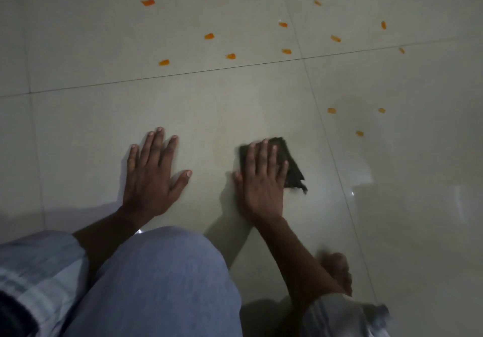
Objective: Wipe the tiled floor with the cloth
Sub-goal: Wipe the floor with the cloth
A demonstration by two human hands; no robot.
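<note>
Both hands flat, fingers spread, right hand (264,180) pressing dark cloth (292,164), left hand (151,177) on tiled floor (104,127)

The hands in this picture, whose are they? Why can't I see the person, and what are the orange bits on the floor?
The camera sits on the person's head and looks down, so you see only their hands and a knee in blue trousers. They crouch on a pale tiled floor. The left hand lies flat on the tile, fingers spread, holding nothing. The right hand presses flat on a dark cloth to wipe. The orange bits are small smears scattered further ahead, not yet wiped. What they are made of, I cannot tell.
</note>
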